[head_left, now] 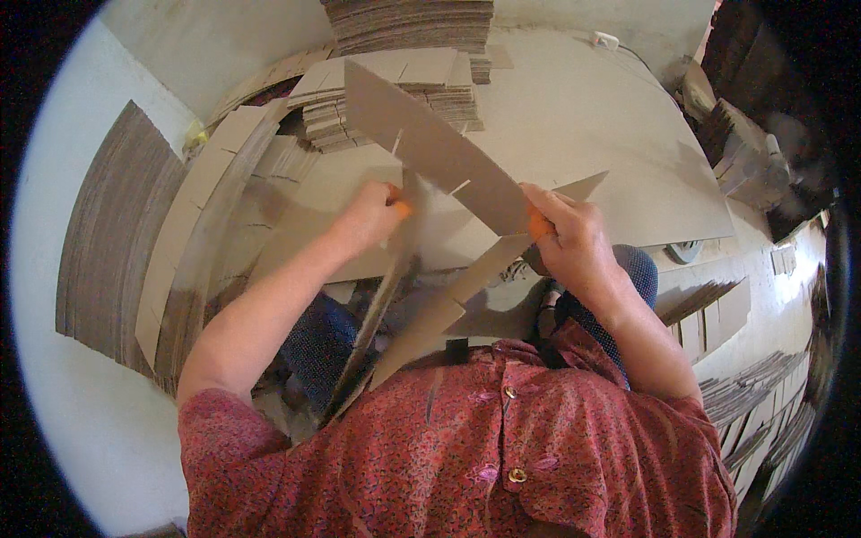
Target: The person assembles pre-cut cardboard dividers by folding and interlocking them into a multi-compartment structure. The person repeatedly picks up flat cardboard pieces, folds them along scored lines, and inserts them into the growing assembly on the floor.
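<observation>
My right hand [574,233] grips slotted cardboard strips at the place where they cross. One cardboard strip [430,148] slants up and away to the left, with narrow slits along its lower edge. Another strip [448,305] runs from under that hand down toward my shirt. To the left, my left hand [375,220] is closed on a further cardboard strip [395,260] that hangs on edge toward my lap and looks blurred. Something orange covers fingertips on both hands. How far the strips are slotted together I cannot tell.
Piled slotted cardboard strips [386,103] lie on the large board [610,125] ahead. Tall cardboard stacks [117,233] stand at my left by the wall. More bundles [753,403] fill the right side. A white plug [606,40] with a cord lies at the back.
</observation>
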A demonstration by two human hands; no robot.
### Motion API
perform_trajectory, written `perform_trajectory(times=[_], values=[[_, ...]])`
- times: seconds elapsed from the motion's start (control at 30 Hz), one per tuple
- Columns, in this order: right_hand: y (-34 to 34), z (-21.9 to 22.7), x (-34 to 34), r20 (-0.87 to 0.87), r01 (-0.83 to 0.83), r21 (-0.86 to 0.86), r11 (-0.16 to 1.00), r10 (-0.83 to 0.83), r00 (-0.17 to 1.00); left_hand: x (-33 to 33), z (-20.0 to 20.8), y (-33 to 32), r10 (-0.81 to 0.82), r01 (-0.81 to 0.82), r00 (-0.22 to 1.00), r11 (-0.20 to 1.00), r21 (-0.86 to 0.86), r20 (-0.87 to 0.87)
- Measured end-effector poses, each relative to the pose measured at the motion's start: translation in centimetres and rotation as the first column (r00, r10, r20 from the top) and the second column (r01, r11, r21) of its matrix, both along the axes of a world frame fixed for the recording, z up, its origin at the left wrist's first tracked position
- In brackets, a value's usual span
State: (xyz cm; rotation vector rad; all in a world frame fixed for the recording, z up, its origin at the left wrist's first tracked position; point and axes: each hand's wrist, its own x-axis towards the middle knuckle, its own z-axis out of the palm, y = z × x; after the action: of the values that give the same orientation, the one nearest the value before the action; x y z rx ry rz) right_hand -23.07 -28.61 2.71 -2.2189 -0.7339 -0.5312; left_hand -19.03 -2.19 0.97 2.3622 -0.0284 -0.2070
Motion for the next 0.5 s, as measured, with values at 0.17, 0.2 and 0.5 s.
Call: perform_trajectory(times=[0.17, 0.2, 0.5], values=[[0.3, -0.2, 0.2, -0.014, -0.007, -0.087, 0.996, 0.006, 1.000, -0.8, 0.0, -1.2, -0.264, 0.257, 0.963, 0.959, 0.119, 0.050], [0.3, -0.7, 0.6, -0.037, -0.001, -0.118, 0.993, -0.003, 0.999, -1.1, -0.4, -2.0, -0.365, 0.354, 0.927, 0.928, 0.118, 0.088], [0.4, 0.1, 1.3, -0.062, -0.028, -0.133, 0.991, 0.020, 0.998, -2.1, 0.0, -2.7, -0.296, 0.283, 0.942, 0.954, 0.102, 0.156]])
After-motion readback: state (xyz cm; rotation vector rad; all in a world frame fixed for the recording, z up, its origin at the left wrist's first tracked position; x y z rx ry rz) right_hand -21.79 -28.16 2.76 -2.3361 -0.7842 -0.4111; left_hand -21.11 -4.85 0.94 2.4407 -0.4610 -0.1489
